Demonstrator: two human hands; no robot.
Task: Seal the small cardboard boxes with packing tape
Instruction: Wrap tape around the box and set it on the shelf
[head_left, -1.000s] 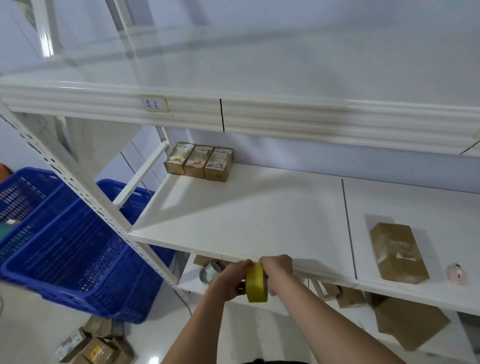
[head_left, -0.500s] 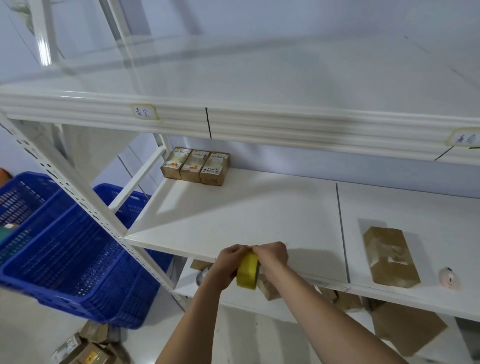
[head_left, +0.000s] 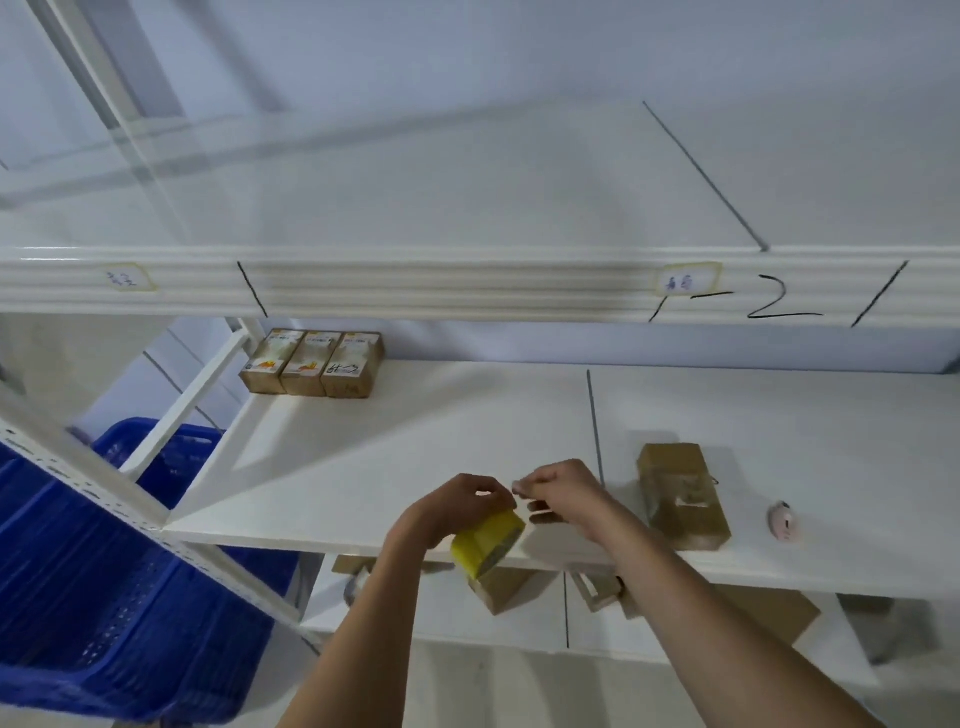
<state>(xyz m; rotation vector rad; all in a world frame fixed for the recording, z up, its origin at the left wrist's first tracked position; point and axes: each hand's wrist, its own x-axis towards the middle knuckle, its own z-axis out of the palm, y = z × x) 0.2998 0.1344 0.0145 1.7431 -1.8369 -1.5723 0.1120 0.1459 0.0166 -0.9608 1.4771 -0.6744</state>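
Observation:
My left hand (head_left: 457, 506) grips a yellow roll of packing tape (head_left: 485, 541) just above the front edge of the white middle shelf (head_left: 415, 457). My right hand (head_left: 563, 496) is a short way to the right of the roll, its fingers pinching what looks like the clear tape end. A plain brown cardboard box (head_left: 680, 493) lies on the shelf to the right of my right hand, apart from it. Three small printed boxes (head_left: 311, 364) stand side by side at the shelf's back left.
A small pink object (head_left: 783, 521) lies right of the brown box. The lower shelf (head_left: 441, 618) holds several brown cardboard boxes and a roll of tape (head_left: 358, 587). Blue plastic crates (head_left: 104, 571) sit on the floor at the left. The upper shelf's edge (head_left: 467, 286) carries labels.
The view has swung right and up. My hands rose over the shelf edge and my right hand drew away from the roll to the right.

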